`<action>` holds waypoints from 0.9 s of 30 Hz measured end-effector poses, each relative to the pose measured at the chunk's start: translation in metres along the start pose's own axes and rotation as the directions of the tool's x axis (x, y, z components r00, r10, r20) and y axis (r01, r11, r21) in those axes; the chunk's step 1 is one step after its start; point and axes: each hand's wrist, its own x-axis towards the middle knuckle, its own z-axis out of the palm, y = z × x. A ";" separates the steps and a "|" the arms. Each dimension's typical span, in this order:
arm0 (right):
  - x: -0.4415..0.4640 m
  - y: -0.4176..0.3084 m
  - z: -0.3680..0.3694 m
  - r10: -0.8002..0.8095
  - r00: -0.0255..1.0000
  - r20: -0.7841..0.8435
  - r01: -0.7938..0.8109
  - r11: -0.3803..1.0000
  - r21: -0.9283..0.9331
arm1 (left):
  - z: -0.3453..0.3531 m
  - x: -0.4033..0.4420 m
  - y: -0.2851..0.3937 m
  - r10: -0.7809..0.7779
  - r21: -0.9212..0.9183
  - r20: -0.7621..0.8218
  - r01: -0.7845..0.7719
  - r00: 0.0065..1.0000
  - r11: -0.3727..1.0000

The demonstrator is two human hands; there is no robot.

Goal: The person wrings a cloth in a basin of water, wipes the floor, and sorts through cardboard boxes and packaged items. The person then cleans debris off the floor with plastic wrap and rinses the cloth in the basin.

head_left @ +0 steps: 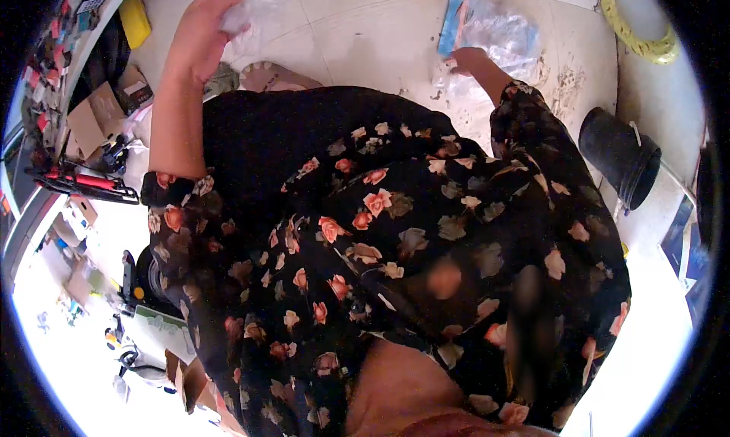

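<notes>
At the top left, my left hand (204, 38) is closed on a crumpled clear plastic bag (258, 15), which hangs beside its fingertips. My right hand (470, 60) reaches to the upper right, its fingers bent against the lower left edge of a clear plastic package (502, 33). That package has blue along its left side and lies on the pale tiled floor (365, 26). Part of the grip is hidden at each hand.
A black cylindrical bin (620, 154) is on the right, below a yellow ring-shaped object (642, 34). To the left are an open cardboard box (95, 118), red-handled tools (87, 185) and crowded shelves (46, 80). A brownish shoe-like item (277, 77) lies near my knees.
</notes>
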 end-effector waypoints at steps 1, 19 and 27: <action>-0.005 -0.002 -0.005 0.027 0.996 0.084 -0.022 0.998 -0.063 | -0.005 0.006 -0.006 -0.008 -0.029 -0.015 0.008 1.000 1.000; -0.219 -0.079 -0.229 -0.323 0.856 -0.404 0.311 0.945 -0.098 | 0.056 0.031 -0.043 0.068 0.319 0.260 -0.152 0.963 0.936; -0.259 -0.141 -0.258 -0.579 0.561 -0.592 0.620 0.768 -0.163 | 0.093 0.056 -0.081 0.167 0.758 0.347 -0.381 0.923 0.529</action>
